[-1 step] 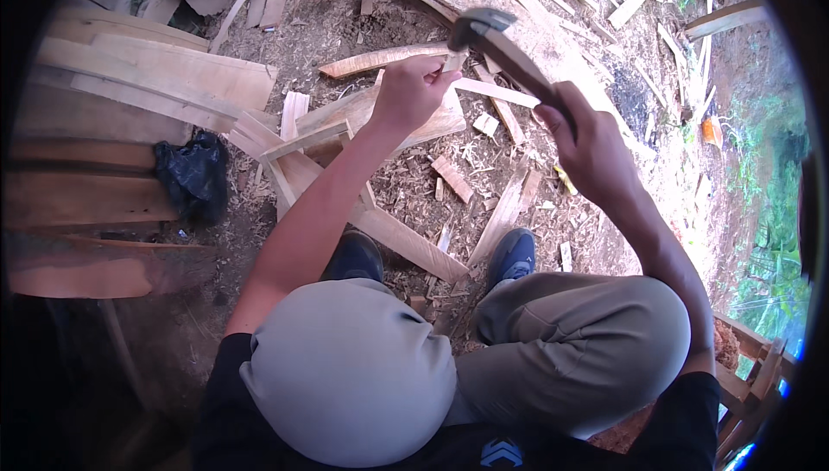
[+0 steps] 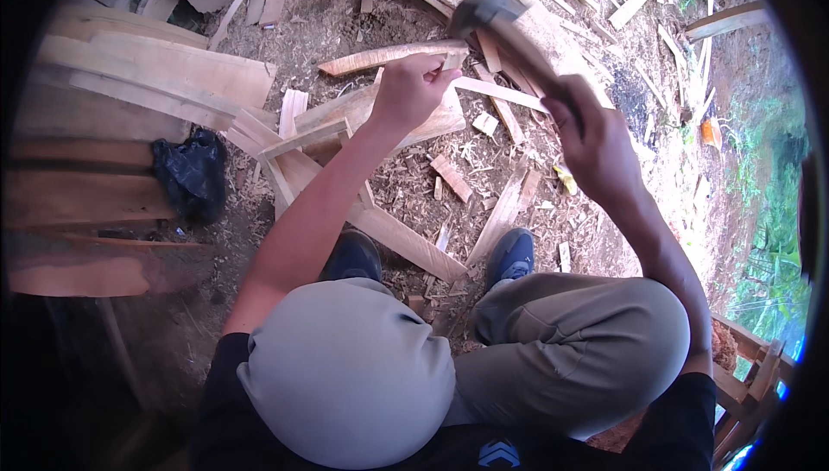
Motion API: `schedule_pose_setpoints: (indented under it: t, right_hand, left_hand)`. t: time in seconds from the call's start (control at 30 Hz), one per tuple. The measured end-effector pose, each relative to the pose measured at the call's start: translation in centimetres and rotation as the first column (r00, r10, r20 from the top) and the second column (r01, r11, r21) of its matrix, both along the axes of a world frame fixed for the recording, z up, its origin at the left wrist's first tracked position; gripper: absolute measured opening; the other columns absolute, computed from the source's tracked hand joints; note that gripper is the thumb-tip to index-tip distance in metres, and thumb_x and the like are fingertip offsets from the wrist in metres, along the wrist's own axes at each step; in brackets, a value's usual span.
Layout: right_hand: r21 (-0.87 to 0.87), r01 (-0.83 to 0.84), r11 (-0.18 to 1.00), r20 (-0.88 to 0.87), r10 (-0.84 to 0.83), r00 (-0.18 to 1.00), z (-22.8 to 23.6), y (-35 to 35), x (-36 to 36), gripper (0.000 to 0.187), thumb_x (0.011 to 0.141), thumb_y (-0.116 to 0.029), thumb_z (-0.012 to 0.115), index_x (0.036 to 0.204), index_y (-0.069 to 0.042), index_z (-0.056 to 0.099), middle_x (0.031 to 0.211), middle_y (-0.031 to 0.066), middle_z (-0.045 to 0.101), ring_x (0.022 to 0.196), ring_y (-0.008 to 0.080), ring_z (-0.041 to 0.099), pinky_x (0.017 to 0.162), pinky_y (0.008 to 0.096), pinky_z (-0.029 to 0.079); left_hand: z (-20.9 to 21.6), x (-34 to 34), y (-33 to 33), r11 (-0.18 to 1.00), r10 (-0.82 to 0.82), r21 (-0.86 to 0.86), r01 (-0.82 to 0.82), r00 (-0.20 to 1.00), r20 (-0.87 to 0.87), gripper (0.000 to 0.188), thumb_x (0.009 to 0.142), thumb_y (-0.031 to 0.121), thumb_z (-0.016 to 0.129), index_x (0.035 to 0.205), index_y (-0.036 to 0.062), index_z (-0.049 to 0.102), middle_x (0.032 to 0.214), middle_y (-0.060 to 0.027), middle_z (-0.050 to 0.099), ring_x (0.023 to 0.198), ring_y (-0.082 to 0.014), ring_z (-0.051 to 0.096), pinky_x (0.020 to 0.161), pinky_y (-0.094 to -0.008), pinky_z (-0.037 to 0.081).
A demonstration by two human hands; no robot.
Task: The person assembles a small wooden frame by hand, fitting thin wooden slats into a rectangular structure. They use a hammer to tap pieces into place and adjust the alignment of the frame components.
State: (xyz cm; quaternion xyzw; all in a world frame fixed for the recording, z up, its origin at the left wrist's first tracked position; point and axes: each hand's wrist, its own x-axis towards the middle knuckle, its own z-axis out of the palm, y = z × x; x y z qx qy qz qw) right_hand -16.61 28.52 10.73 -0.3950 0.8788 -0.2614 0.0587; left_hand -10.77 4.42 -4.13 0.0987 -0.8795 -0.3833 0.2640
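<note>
My right hand is wrapped round the handle of a hammer. The dark hammer head, slightly blurred, is up and to the right of my left hand, apart from it. My left fingers are closed in a pinch on a small wood piece that sticks up past the fingertips. Just beyond that hand lies a curved wooden strip. A pale wooden slat extends to the right from near my left fingers. Under my left forearm is a joined wooden frame, partly hidden by the arm.
Stacked planks fill the left side, with a black plastic bag by them. Wood offcuts and shavings cover the dirt floor around my shoes. A long board lies between my feet. More strips are piled at the far right.
The hammer head has lifted slightly away from the small wood piece, up and to the right. My right hand has shifted a little with it. My left hand is almost unmoved.
</note>
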Motion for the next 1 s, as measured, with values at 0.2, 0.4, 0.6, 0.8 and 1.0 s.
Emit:
schedule_pose_setpoints:
  t: [0.2, 0.4, 0.6, 0.8, 1.0]
  right_hand:
    - [0.122, -0.034, 0.992, -0.027, 0.038, 0.999, -2.2, -0.8, -0.1, 0.017, 0.101, -0.016, 0.056, 0.113, -0.004, 0.055, 0.074, 0.0209, 0.064, 0.060, 0.0273, 0.064, 0.057, 0.0405, 0.046]
    - [-0.126, 0.059, 0.990, -0.001, -0.060, 0.998, -0.7, -0.6, 0.1, 0.013, 0.103, -0.018, 0.054, 0.109, -0.007, 0.052, 0.072, 0.0172, 0.066, 0.058, 0.0286, 0.061, 0.050, 0.0442, 0.043]
    - [-0.087, -0.025, 0.996, -0.103, 0.016, 0.995, -0.2, -0.4, 0.0, 0.010, 0.103, -0.017, 0.053, 0.106, -0.007, 0.051, 0.065, 0.0176, 0.062, 0.051, 0.0343, 0.063, 0.046, 0.0449, 0.043]
    - [0.169, -0.018, 0.986, 0.073, 0.005, 0.997, -1.5, 0.2, 0.1, 0.022, 0.101, -0.025, 0.054, 0.108, -0.005, 0.048, 0.077, 0.0269, 0.064, 0.078, 0.0494, 0.063, 0.072, 0.0558, 0.045]
    - [-0.118, 0.141, 0.983, 0.092, -0.131, 0.987, -0.6, 0.0, 0.6, 0.015, 0.103, -0.019, 0.053, 0.109, -0.005, 0.054, 0.068, 0.0159, 0.059, 0.057, 0.0257, 0.056, 0.051, 0.0423, 0.042]
  left_hand:
    - [0.1, -0.3, 0.8, 0.988, 0.055, 0.146, -0.049, 0.998, -0.035, 0.040, 0.083, 0.026, 0.081, 0.064, -0.0012, 0.058, 0.057, -0.0070, 0.053, 0.052, -0.0166, 0.049, 0.053, -0.0333, 0.040]
    - [-0.5, -0.3, 0.3, 1.000, 0.004, -0.023, -0.007, 0.994, -0.106, 0.042, 0.085, 0.025, 0.080, 0.062, 0.0002, 0.055, 0.054, -0.0075, 0.047, 0.048, -0.0183, 0.042, 0.049, -0.0350, 0.037]
    - [-0.5, 0.1, -0.2, 1.000, 0.010, -0.026, -0.011, 1.000, -0.025, 0.042, 0.085, 0.025, 0.079, 0.063, -0.0010, 0.055, 0.054, -0.0087, 0.047, 0.047, -0.0203, 0.043, 0.049, -0.0365, 0.037]
    - [-0.2, -0.2, 0.9, 0.999, 0.025, 0.047, -0.021, 0.996, -0.089, 0.037, 0.085, 0.024, 0.079, 0.066, -0.0010, 0.060, 0.057, -0.0077, 0.052, 0.049, -0.0188, 0.045, 0.051, -0.0348, 0.039]
    - [-0.7, -0.2, 0.6, 1.000, 0.004, -0.001, -0.004, 0.995, -0.097, 0.041, 0.085, 0.026, 0.080, 0.064, -0.0009, 0.057, 0.057, -0.0084, 0.053, 0.049, -0.0170, 0.046, 0.049, -0.0335, 0.039]
